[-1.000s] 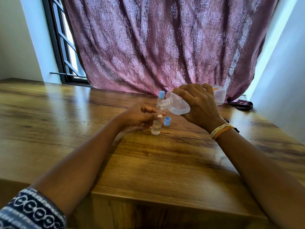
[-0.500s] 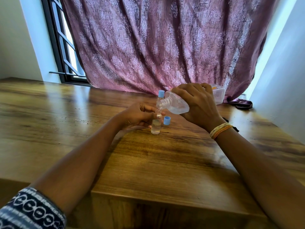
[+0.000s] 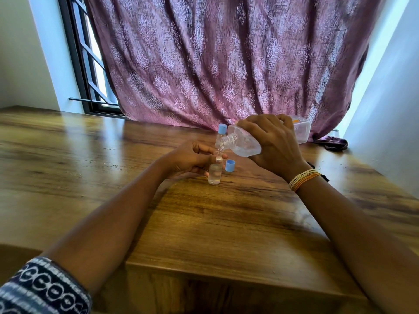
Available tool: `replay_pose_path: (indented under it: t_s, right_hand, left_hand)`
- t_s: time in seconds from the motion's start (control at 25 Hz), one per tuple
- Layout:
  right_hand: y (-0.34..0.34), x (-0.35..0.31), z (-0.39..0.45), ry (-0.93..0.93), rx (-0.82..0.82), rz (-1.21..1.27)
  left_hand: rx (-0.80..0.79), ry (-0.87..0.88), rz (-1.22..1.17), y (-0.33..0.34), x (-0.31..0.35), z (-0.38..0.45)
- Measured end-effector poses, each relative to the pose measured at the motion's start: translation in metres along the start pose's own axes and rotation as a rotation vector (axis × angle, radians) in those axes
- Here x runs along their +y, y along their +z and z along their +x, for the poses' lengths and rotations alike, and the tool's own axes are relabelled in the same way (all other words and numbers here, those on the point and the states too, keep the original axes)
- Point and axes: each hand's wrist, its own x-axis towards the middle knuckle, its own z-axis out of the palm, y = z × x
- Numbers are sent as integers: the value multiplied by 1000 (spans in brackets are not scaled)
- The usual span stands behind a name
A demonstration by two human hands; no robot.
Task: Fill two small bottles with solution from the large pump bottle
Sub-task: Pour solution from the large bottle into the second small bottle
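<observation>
Meanwhile your right hand [image 3: 269, 143] gripped the tilted large bottle [image 3: 243, 143], label unreadable; your left hand [image 3: 192, 158] pinched the small bottle [image 3: 214, 174] mid-table.

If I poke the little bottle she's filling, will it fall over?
Probably yes: the small bottle is tall and narrow, so it likely tips easily. The left hand pinching its neck suggests it needs steadying. With no cap on, it would likely spill.

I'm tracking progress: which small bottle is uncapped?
The near bottle, held by the left hand; the far bottle wears its blue cap.
</observation>
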Motion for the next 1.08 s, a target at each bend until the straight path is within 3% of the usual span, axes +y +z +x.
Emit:
replay_pose_path:
  t_s: [1.08]
  right_hand:
    - [-3, -3, 1, 8, -48, 42]
  left_hand:
    - [3, 0, 2, -2, -2, 1]
